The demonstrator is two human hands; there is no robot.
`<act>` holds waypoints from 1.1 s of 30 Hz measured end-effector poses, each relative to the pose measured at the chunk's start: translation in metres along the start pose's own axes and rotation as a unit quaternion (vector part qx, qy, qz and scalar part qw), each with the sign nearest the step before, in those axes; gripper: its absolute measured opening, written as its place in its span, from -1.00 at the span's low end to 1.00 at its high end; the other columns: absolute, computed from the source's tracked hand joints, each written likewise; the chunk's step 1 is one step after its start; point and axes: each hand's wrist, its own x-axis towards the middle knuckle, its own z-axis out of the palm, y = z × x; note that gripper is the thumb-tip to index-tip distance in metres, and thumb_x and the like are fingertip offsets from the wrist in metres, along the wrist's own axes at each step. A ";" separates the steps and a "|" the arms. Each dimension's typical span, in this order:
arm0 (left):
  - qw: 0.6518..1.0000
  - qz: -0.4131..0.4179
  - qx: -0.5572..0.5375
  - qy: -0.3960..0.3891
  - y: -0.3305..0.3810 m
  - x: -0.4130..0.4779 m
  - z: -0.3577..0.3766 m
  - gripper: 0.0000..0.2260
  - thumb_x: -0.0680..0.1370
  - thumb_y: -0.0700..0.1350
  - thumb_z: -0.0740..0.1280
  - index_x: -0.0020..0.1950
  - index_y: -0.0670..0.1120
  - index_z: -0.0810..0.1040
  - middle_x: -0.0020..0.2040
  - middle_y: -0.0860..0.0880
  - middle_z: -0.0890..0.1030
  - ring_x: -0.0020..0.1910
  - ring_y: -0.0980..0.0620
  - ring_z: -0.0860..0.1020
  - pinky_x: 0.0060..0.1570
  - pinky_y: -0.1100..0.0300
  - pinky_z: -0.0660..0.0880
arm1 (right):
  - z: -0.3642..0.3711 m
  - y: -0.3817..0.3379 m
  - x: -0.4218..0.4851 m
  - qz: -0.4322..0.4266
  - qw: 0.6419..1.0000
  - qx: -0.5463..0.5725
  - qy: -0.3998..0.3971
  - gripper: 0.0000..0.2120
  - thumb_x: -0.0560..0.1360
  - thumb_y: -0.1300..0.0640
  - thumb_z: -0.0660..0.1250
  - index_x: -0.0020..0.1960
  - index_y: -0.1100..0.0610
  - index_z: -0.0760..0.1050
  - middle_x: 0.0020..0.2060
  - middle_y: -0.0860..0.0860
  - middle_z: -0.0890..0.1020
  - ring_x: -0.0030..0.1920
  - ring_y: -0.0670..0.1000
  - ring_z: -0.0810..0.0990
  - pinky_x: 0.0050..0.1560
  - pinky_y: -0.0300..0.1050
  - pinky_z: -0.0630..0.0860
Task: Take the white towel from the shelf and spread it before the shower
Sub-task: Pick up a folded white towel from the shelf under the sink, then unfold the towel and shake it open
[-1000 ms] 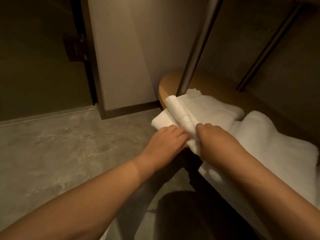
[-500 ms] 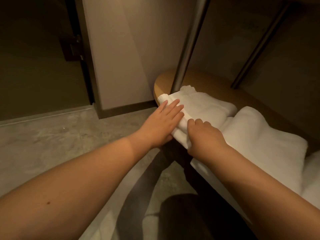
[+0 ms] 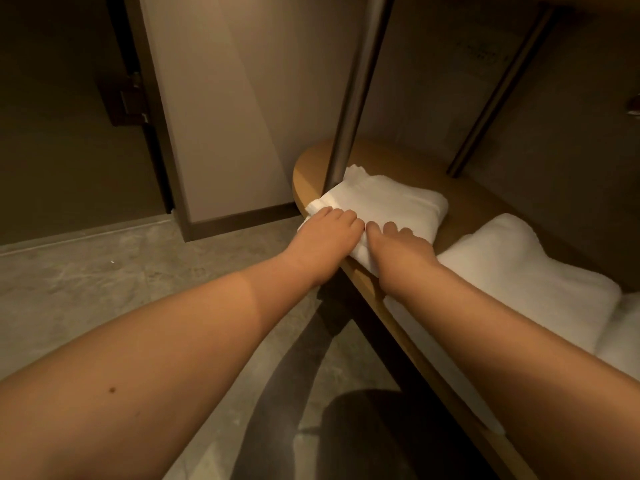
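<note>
Head view, and it's the only one we get. The white towel sits folded on the rounded end of the wooden shelf, at about one o'clock from the middle of the frame. Its far corner tucks against a metal post at its eleven o'clock.

Both hands are on its near edge. The left hand has its fingers together, laid flat across the top of the corner. The right hand, touching it at three o'clock, has its fingers bent down into the pile and the thumb is hidden. I can't tell whether that's a real pinch or just a press.

Handling call: this looks soft, thick and light, with no stiffness at all. It should sag and unfold the moment it leaves the shelf. Best hold, I'd say, is the near folded edge, thumbs under and fingers over, one hand at each corner. It can then slide out at six o'clock, clear of the post.

A second folded towel lies at four o'clock, near but apart.

There are no labels on the cloth. A faint marking on the wall at one o'clock is too blurred to read.
</note>
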 end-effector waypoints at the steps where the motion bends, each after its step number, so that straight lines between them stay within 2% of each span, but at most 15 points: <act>1: 1.000 -0.012 -0.026 0.011 -0.001 -0.001 -0.004 -0.61 0.43 -0.23 0.40 0.22 -0.08 0.40 0.17 -0.09 0.48 0.14 -0.05 0.43 0.16 0.12 0.33 | -0.004 -0.001 -0.002 0.003 1.000 0.006 0.012 -0.20 0.37 0.19 0.48 0.45 0.11 0.08 0.22 0.17 0.39 0.14 0.16 0.43 -0.14 -0.05 0.33; 3: 0.994 -0.043 -0.088 0.054 -0.006 -0.005 -0.014 -0.64 0.46 -0.22 0.36 0.24 -0.08 0.42 0.16 -0.08 0.49 0.12 -0.05 0.44 0.04 0.11 0.37 | -0.013 0.005 -0.010 0.004 0.995 0.033 0.092 -0.31 0.36 0.20 0.47 0.37 0.10 0.18 0.19 0.13 0.41 0.11 0.13 0.42 -0.19 -0.04 0.33; 6: 0.977 -0.042 -0.143 0.153 -0.014 -0.010 -0.027 -0.67 0.51 -0.20 0.30 0.27 -0.11 0.42 0.15 -0.09 0.50 0.10 -0.07 0.45 0.04 0.09 0.37 | -0.022 0.022 -0.026 -0.023 0.962 0.081 0.258 -0.50 0.38 0.18 0.45 0.24 0.04 0.31 0.11 0.04 0.45 -0.03 0.00 0.34 -0.25 -0.11 0.27; 8: 0.969 -0.019 -0.153 0.194 -0.020 -0.018 -0.035 -0.68 0.52 -0.19 0.29 0.28 -0.11 0.43 0.13 -0.08 0.53 0.08 -0.05 0.47 0.10 0.08 0.36 | -0.027 0.028 -0.038 -0.054 0.942 0.110 0.313 -0.53 0.39 0.16 0.45 0.23 0.02 0.35 0.09 0.00 0.47 -0.04 -0.04 0.32 -0.25 -0.16 0.25; 10: 0.967 0.003 -0.152 0.206 -0.027 -0.031 -0.045 -0.66 0.52 -0.18 0.28 0.29 -0.10 0.43 0.13 -0.06 0.54 0.09 -0.04 0.48 0.14 0.07 0.36 | -0.032 0.025 -0.051 -0.082 0.933 0.126 0.328 -0.50 0.37 0.13 0.47 0.24 0.03 0.37 0.09 0.00 0.48 0.00 -0.01 0.40 -0.28 -0.19 0.26; 15: 0.962 -0.034 -0.204 0.177 -0.049 -0.086 -0.079 -0.64 0.50 -0.20 0.29 0.30 -0.11 0.43 0.14 -0.10 0.55 0.11 -0.09 0.48 0.16 0.10 0.29 | -0.062 -0.021 -0.084 -0.132 0.925 0.156 0.320 -0.48 0.36 0.08 0.49 0.26 0.06 0.39 0.09 0.04 0.51 0.03 0.05 0.47 -0.24 -0.13 0.44; 18: 0.973 -0.047 -0.191 0.125 -0.067 -0.131 -0.120 -0.63 0.50 -0.11 0.26 0.31 -0.08 0.43 0.16 -0.08 0.55 0.14 -0.07 0.47 0.17 0.12 0.26 | -0.091 -0.051 -0.107 -0.144 0.935 0.191 0.262 -0.47 0.39 0.08 0.47 0.30 0.04 0.38 0.15 0.02 0.50 0.09 0.01 0.43 -0.11 -0.19 0.41; 21: 0.984 -0.046 -0.165 0.051 -0.089 -0.181 -0.178 -0.59 0.52 -0.02 0.26 0.36 -0.05 0.38 0.19 -0.08 0.53 0.14 -0.06 0.46 0.12 0.06 0.33 | -0.133 -0.078 -0.137 -0.198 0.928 0.229 0.217 -0.52 0.42 0.10 0.46 0.29 0.08 0.42 0.14 0.05 0.54 0.06 -0.03 0.43 -0.04 -0.31 0.32; 23: 0.980 -0.082 -0.180 0.016 -0.101 -0.214 -0.222 -0.57 0.52 0.06 0.24 0.37 -0.02 0.34 0.19 -0.08 0.52 0.11 -0.05 0.45 0.03 0.07 0.36 | -0.165 -0.097 -0.158 -0.239 0.922 0.227 0.204 -0.54 0.41 0.11 0.47 0.27 0.16 0.47 0.11 0.14 0.58 0.07 0.09 0.53 0.03 -0.19 0.41; 27: 0.961 -0.181 -0.196 -0.075 -0.133 -0.282 -0.322 -0.48 0.46 0.16 0.35 0.34 -0.03 0.37 0.19 -0.07 0.52 0.12 -0.07 0.47 0.02 0.14 0.34 | -0.248 -0.140 -0.202 -0.295 0.911 0.229 0.176 -0.56 0.40 0.08 0.42 0.24 0.21 0.49 0.06 0.17 0.60 0.03 0.15 0.58 -0.04 -0.20 0.38; 29: 0.938 -0.231 -0.226 -0.127 -0.142 -0.311 -0.381 -0.50 0.42 0.15 0.42 0.26 -0.04 0.44 0.13 -0.06 0.54 0.07 -0.05 0.48 -0.05 0.18 0.32 | -0.297 -0.153 -0.231 -0.331 0.901 0.224 0.169 -0.56 0.41 0.05 0.37 0.24 0.22 0.48 0.05 0.18 0.59 0.02 0.15 0.57 -0.04 -0.18 0.41; 31: 0.910 -0.295 -0.257 -0.139 -0.145 -0.335 -0.447 -0.57 0.38 0.11 0.47 0.14 -0.05 0.47 0.04 -0.05 0.55 -0.02 -0.05 0.51 -0.16 0.17 0.33 | -0.352 -0.164 -0.265 -0.356 0.892 0.228 0.157 -0.57 0.42 0.12 0.39 0.26 0.18 0.46 0.07 0.15 0.57 0.04 0.13 0.54 -0.06 -0.14 0.48; 33: 0.898 -0.337 -0.265 -0.102 -0.146 -0.355 -0.518 -0.61 0.37 0.07 0.48 0.10 -0.04 0.47 0.02 -0.03 0.55 -0.06 -0.03 0.51 -0.21 0.15 0.34 | -0.410 -0.171 -0.299 -0.355 0.888 0.257 0.138 -0.55 0.40 0.17 0.42 0.26 0.11 0.44 0.07 0.09 0.54 0.04 0.03 0.48 -0.11 -0.18 0.46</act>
